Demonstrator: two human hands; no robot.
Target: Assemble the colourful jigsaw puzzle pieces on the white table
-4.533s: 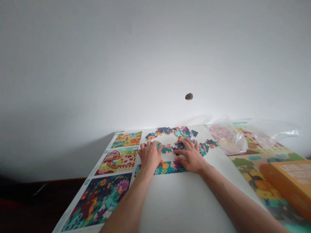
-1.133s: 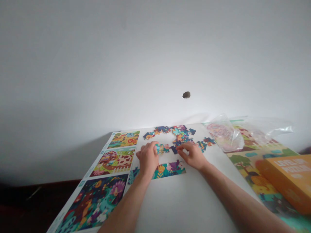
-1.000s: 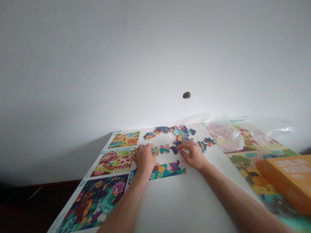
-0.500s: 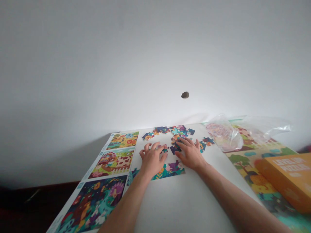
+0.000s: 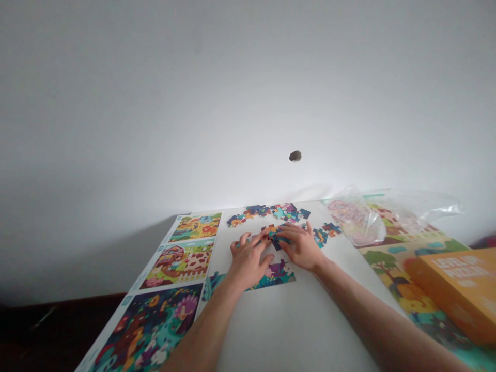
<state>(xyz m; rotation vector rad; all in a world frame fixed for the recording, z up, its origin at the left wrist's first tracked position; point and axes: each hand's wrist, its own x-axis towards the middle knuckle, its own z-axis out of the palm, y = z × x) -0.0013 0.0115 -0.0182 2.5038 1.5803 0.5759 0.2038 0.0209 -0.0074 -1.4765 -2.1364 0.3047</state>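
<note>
My left hand (image 5: 250, 262) lies over the table with its fingers stretched forward and its thumb apart. Its fingertips touch a small cluster of joined puzzle pieces (image 5: 276, 242) from the left. From the other side my right hand (image 5: 301, 249) holds that cluster, fingers over its far edge and thumb near its close side; much of it is hidden. Below the hands lies a joined strip of puzzle (image 5: 284, 274) with purple and teal plants, partly covered by my left hand. More dark-blue pieces (image 5: 321, 236) lie just right of my right hand.
Loose pieces (image 5: 258, 211) lie along the back by the white wall. Printed puzzle pictures (image 5: 186, 262) line the left side. At right are a clear plastic bag (image 5: 360, 219), a picture sheet (image 5: 387, 258) and an orange puzzle box (image 5: 457, 284).
My left hand has moved right, bringing the pieces under its fingertips up against those at my right hand. My right hand has stayed nearly in place.
</note>
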